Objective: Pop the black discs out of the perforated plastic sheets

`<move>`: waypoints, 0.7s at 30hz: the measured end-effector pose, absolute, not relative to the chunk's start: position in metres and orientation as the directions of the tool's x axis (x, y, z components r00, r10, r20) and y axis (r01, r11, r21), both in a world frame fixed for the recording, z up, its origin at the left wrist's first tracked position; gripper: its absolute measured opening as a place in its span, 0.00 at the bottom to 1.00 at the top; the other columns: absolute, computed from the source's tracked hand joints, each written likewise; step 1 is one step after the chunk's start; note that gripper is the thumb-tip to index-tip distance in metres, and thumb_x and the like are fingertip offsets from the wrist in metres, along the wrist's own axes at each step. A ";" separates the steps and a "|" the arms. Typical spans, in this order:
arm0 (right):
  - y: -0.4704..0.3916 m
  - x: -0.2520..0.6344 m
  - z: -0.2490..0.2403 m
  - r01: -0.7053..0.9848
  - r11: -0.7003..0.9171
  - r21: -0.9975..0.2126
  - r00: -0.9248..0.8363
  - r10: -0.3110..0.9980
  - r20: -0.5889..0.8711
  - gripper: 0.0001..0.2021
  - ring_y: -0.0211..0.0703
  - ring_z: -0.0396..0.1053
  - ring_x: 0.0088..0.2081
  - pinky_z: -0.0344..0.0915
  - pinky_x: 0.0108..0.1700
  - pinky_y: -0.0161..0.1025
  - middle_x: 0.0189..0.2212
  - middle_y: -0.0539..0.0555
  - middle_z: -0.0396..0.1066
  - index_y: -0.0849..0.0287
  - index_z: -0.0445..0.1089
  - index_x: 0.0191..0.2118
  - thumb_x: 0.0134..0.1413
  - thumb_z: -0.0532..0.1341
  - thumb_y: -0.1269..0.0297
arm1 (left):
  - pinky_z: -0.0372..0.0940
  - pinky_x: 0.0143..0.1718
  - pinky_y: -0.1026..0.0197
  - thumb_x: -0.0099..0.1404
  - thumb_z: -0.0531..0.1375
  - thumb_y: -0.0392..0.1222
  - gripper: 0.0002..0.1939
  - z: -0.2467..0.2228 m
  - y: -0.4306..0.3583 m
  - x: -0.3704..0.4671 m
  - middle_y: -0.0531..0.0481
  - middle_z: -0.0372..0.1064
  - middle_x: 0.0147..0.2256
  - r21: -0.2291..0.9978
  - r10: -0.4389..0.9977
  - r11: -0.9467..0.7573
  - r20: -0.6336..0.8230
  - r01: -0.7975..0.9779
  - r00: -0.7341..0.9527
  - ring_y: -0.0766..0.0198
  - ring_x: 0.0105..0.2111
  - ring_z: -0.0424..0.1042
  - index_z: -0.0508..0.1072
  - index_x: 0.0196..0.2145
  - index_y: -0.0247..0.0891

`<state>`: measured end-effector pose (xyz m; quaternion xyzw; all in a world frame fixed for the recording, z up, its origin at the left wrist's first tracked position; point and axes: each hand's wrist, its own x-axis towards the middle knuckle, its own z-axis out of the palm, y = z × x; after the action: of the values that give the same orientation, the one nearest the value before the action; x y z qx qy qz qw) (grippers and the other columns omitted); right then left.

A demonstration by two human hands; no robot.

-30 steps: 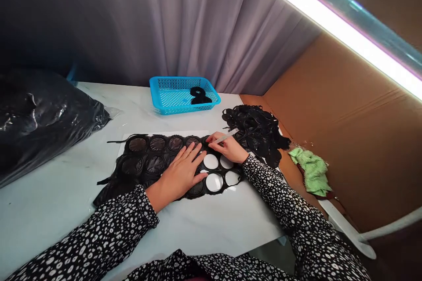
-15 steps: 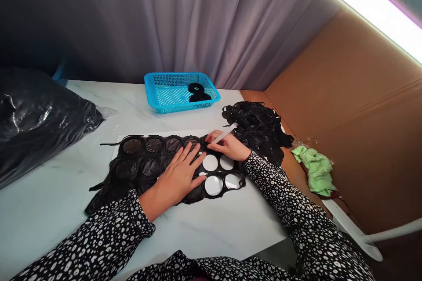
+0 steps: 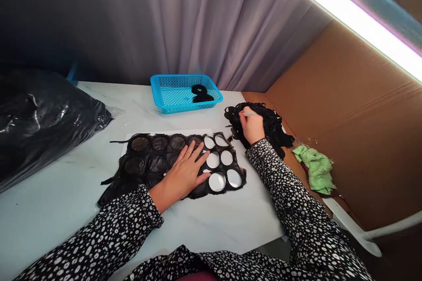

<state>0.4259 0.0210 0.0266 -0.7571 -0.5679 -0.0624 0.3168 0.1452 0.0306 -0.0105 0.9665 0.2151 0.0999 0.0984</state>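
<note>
A black sheet with rows of ringed circles (image 3: 157,163) lies on the table. White shows through several circles at its right end; those farther left are black. My left hand (image 3: 184,170) is spread flat on the sheet, beside the white circles. To the right, my right hand (image 3: 253,126) is at the heap of black scraps (image 3: 272,120), its fingers closed around a slim pale tool (image 3: 249,113). The exact kind of tool is unclear, and its tip is hidden. I cannot tell whether a scrap is in the fingers too.
Behind the sheet stands a blue mesh basket (image 3: 158,95) with black ring-shaped pieces (image 3: 199,90) in it. A big black plastic bag (image 3: 49,118) fills the left side. On the right are a green cloth (image 3: 314,169) and a cardboard wall (image 3: 362,131).
My right hand has moved from the sheet's far right corner up and right to the scrap heap, still with the pale tool. White circles now show at that corner. My left hand stays on the sheet.
</note>
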 end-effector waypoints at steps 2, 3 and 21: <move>0.031 0.430 0.038 0.896 -0.180 -0.405 0.371 0.805 0.464 0.06 0.48 0.67 0.31 0.60 0.37 0.41 0.29 0.57 0.71 0.58 0.65 0.33 0.62 0.55 0.67 | 0.47 0.66 0.42 0.71 0.53 0.59 0.34 -0.009 0.032 0.141 0.40 0.43 0.69 0.234 0.435 -0.890 0.181 0.391 0.882 0.44 0.69 0.40 0.56 0.66 0.38; 0.035 0.424 0.040 0.907 -0.126 -0.401 0.316 0.835 0.452 0.06 0.47 0.67 0.32 0.60 0.37 0.40 0.30 0.57 0.72 0.58 0.65 0.33 0.62 0.55 0.67 | 0.48 0.66 0.43 0.71 0.52 0.60 0.35 -0.008 0.033 0.137 0.38 0.44 0.69 0.232 0.445 -0.887 0.199 0.399 0.873 0.45 0.69 0.41 0.55 0.67 0.35; 0.032 0.336 0.010 0.575 0.267 -0.773 -0.262 0.955 0.135 0.10 0.43 0.68 0.43 0.65 0.46 0.41 0.43 0.56 0.68 0.59 0.67 0.28 0.60 0.60 0.64 | 0.50 0.66 0.48 0.73 0.51 0.55 0.30 -0.008 0.044 0.094 0.40 0.48 0.68 0.178 0.453 -0.888 0.182 0.424 0.873 0.50 0.68 0.48 0.59 0.65 0.35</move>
<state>0.3357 0.0320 0.0098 -0.5220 -0.7331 0.3062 0.3103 0.0941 0.0436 -0.0078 0.9654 0.2271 0.1100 0.0663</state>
